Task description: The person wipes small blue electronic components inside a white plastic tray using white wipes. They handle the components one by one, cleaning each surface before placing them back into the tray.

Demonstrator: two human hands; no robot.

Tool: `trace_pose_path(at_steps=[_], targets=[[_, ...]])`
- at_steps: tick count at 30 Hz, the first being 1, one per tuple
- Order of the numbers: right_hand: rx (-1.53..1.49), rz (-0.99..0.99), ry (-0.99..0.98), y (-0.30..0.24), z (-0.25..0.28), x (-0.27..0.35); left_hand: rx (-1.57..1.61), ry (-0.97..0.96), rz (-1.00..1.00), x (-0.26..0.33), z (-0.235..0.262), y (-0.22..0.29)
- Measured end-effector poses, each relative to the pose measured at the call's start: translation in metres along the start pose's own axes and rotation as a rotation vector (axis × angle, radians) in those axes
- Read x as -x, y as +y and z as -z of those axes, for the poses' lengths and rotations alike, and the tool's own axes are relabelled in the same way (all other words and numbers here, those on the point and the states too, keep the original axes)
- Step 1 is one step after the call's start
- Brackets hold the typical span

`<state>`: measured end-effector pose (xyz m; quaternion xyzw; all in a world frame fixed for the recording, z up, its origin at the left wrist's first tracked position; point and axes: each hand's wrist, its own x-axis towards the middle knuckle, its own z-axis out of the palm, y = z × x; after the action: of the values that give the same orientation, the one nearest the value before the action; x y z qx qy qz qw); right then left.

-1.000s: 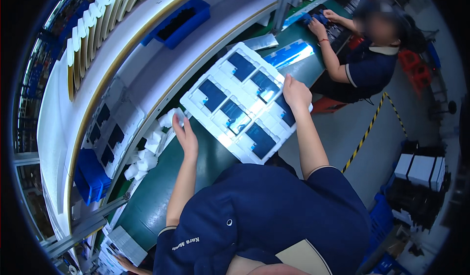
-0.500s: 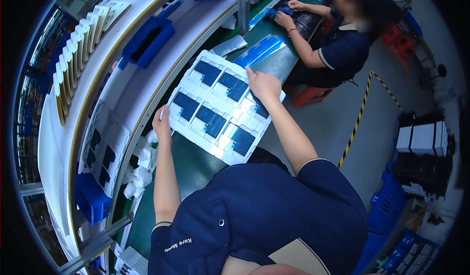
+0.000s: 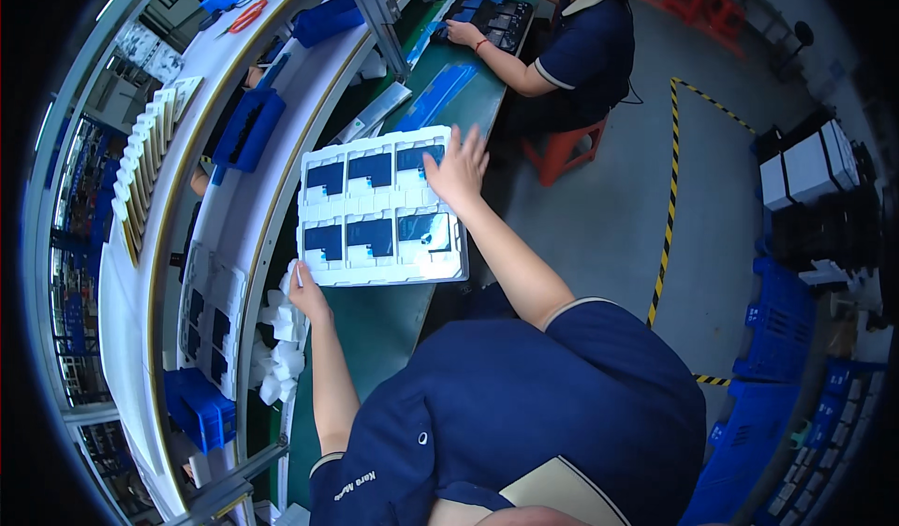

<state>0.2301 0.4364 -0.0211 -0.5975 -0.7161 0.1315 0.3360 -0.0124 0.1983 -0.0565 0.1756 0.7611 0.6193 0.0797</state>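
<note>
Left of my left hand and nearer my body is a blue bin [image 3: 199,412]; on the same side lies a second tray [image 3: 228,287]. White foam pieces [image 3: 281,362] are just beside that hand. My left hand [image 3: 307,294] is closed on the near left corner of the white tray [image 3: 365,276], which spans between my hands with six dark panels [image 3: 370,236]. My right hand [image 3: 457,172], fingers apart, lies over its far right corner; contact I cannot tell. Farther right is a red stool [image 3: 567,154].
</note>
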Motion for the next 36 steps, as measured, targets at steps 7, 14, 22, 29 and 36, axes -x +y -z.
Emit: trace_pose_path(at_steps=[7, 14, 22, 29, 36], targets=[[-0.347, -0.068, -0.392, 0.021, -0.01, 0.004, -0.053, 0.274, -0.011, 0.062, -0.009, -0.004], [-0.354, 0.123, -0.64, 0.013, -0.048, -0.055, -0.148, 0.417, -0.078, 0.126, -0.024, 0.004], [-0.358, 0.386, -0.795, 0.012, -0.114, -0.135, -0.149, 0.279, 0.044, 0.16, -0.065, 0.031], [-0.36, 0.402, -0.774, 0.005, -0.119, -0.144, -0.167, 0.122, 0.052, 0.171, -0.072, 0.014], [-0.509, 0.372, -0.875, 0.006, -0.122, -0.149, 0.003, 0.083, 0.259, 0.143, -0.066, 0.035]])
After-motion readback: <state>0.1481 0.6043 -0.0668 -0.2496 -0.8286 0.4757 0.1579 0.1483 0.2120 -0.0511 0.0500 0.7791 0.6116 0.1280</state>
